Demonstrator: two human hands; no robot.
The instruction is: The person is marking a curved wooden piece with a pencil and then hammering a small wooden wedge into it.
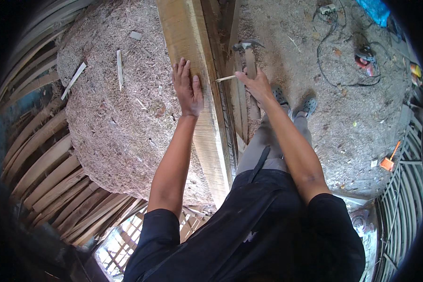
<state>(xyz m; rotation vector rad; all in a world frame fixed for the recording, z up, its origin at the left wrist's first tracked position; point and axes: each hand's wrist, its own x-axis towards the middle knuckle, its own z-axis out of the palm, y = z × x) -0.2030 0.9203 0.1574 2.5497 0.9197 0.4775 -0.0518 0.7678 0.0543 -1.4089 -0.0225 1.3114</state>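
Note:
A long wooden beam (208,155) runs from the top of the view down toward my body. My left hand (187,91) rests on it with fingers extended. My right hand (257,87) grips a claw hammer (250,58) by its handle, head pointing up the view. A thin pale stick (225,79) lies between the beam's edge and my right thumb and forefinger. Other narrow boards (242,122) stand or lie along the right side of the beam, partly hidden by my hand.
Shavings cover the ground (113,117), with loose offcuts (73,80). At the right are a power tool (365,61) with cables, a blue plastic sheet (376,9) and an orange dustpan (387,163). Stacked planks (47,160) line the left. My legs stand right of the beam.

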